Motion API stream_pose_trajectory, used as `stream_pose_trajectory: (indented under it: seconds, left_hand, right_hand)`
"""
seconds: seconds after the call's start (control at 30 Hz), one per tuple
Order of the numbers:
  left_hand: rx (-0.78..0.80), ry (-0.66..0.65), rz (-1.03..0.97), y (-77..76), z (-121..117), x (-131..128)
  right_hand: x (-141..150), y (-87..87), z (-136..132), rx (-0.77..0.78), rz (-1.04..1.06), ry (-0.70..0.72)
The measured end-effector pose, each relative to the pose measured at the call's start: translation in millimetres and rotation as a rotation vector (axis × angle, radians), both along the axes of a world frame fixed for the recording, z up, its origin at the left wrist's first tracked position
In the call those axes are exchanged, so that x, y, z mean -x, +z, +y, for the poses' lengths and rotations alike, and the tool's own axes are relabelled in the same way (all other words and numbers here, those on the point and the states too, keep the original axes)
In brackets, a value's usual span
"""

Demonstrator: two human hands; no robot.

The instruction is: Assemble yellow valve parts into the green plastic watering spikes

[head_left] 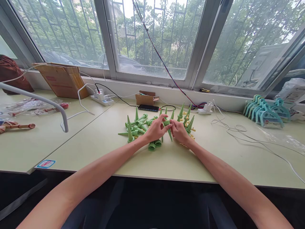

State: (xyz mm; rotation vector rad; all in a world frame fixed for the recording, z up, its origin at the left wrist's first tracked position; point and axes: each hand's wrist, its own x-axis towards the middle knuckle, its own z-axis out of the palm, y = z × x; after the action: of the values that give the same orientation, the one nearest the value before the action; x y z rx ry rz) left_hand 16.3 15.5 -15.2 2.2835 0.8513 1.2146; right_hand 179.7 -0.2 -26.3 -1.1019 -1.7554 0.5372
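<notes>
Green spike (pixel 170 135) in left hand (pixel 154 128)

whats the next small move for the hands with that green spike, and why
I'd probably bring the right hand in to the collar of the green spike: the left hand pinches it there, tip down, and the right fingers are curled close by. Small yellow pieces lie nearby; whether the right hand holds one is hidden.

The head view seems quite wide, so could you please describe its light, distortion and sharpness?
Head view: daylight nearly whitens parts of the windows; head view: the frames splay toward the top and the forearms look stretched; head view: the green spikes look fairly crisp.
</notes>
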Motion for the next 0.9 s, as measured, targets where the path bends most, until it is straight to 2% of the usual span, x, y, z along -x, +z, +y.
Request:
stream_pose_trajectory:
  seconds: [0.7, 0.9]
  left_hand:
    - [-0.009, -0.034, -0.051, 1.0, -2.1, -1.4]
    - [-0.069, -0.033, -0.043, 0.9, -1.4, -1.5]
  right_hand:
    - [-2.3, 2.1, -0.8, 0.046, 0.065, 0.050]
    - [-2.4, 3.2, -1.6, 0.046, 0.074, 0.046]
